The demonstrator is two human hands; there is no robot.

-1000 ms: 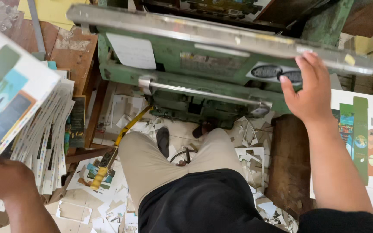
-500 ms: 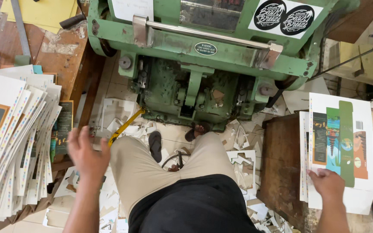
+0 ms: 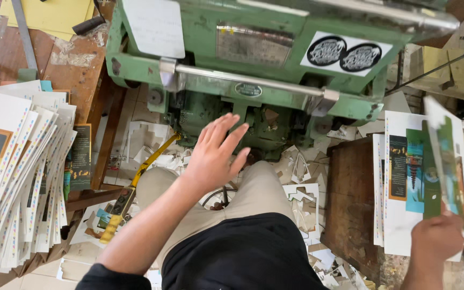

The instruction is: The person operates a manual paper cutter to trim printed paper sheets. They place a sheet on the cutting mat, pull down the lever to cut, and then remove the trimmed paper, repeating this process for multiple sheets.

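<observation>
My left hand (image 3: 214,157) is open with fingers spread, held in the air above my knee in front of the green press machine (image 3: 253,70). My right hand (image 3: 437,240) grips one printed card sheet (image 3: 447,161) by its lower edge and lifts it, tilted, off the stack of printed sheets (image 3: 404,188) on the right. A tall fanned stack of printed sheets (image 3: 17,172) lies at the left, away from both hands.
A wooden stand (image 3: 350,198) carries the right stack. A wooden table (image 3: 76,70) with yellow paper stands at the back left. Card offcuts (image 3: 302,193) litter the floor around my feet. A yellow-handled tool (image 3: 130,190) leans by my left leg.
My left hand swung from beside the left stack to the middle, in front of the press. My right hand closed on the top sheet of the right stack and raised it. The press plate has moved.
</observation>
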